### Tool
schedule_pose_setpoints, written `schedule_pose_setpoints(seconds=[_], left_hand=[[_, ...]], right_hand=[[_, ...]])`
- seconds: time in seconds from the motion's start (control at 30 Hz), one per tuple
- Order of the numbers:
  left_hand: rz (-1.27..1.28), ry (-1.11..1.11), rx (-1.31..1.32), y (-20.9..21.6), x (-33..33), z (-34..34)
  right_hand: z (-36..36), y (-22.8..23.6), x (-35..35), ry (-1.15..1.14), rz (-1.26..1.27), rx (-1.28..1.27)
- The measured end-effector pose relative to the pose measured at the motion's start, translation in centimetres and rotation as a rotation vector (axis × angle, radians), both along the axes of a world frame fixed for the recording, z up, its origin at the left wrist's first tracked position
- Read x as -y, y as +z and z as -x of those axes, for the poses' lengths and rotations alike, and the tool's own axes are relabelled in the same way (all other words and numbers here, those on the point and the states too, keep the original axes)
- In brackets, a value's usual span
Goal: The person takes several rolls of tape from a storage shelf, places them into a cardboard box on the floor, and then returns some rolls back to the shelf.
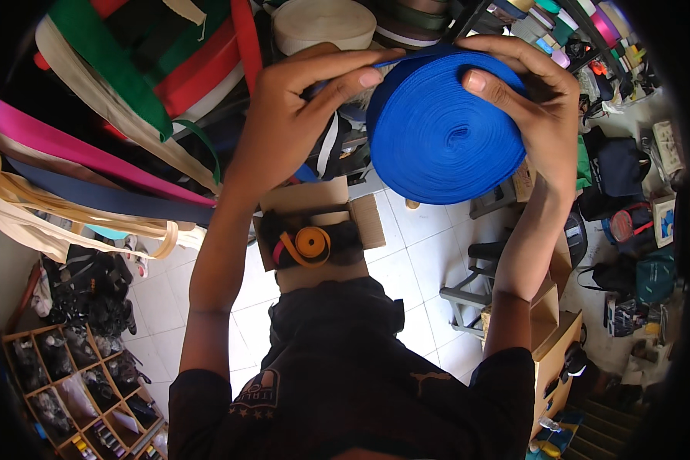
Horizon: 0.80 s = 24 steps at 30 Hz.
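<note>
A large coil of blue webbing strap [445, 130] is held up in front of me. My right hand [525, 100] grips its right side, thumb across the flat spiral face and fingers over the top edge. My left hand [307, 100] pinches the strap's free end at the coil's upper left, between thumb and fingers. The end runs from the top of the coil into that pinch. Part of the strap behind my left fingers is hidden.
Left are hanging straps, among them a green strap [107, 69] and a pink strap [92, 153]. A white webbing roll [324, 24] sits on the shelf ahead. Below, an open cardboard box [372, 222] holds a yellow strap roll [312, 242]. A wooden compartment rack [84, 418] stands lower left.
</note>
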<state>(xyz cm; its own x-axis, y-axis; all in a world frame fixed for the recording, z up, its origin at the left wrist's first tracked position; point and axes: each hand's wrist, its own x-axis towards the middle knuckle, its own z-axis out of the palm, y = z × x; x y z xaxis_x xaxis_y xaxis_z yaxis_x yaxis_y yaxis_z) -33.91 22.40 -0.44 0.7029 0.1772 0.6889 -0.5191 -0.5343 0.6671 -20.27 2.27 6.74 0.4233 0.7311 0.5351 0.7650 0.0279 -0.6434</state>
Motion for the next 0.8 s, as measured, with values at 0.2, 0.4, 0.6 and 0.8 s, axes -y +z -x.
schedule_pose_setpoints(seconds=[0.2,0.4,0.6,0.8], left_hand=[[0.244,0.057,0.065,0.0,2.9,0.0],[0.436,0.011,0.013,0.7,3.7,0.8],[0.444,0.229,0.137,-0.2,4.5,0.5],[0.680,0.328,0.122,-0.2,5.7,0.8]], right_hand=[[1.2,-0.4,-0.9,-0.086,-0.249,-0.058],[1.6,-1.0,-0.8,-0.162,-0.396,-0.093],[2.4,-2.0,-1.8,-0.350,-0.580,-0.171],[3.4,-2.8,-2.3,-0.463,-0.738,-0.224]])
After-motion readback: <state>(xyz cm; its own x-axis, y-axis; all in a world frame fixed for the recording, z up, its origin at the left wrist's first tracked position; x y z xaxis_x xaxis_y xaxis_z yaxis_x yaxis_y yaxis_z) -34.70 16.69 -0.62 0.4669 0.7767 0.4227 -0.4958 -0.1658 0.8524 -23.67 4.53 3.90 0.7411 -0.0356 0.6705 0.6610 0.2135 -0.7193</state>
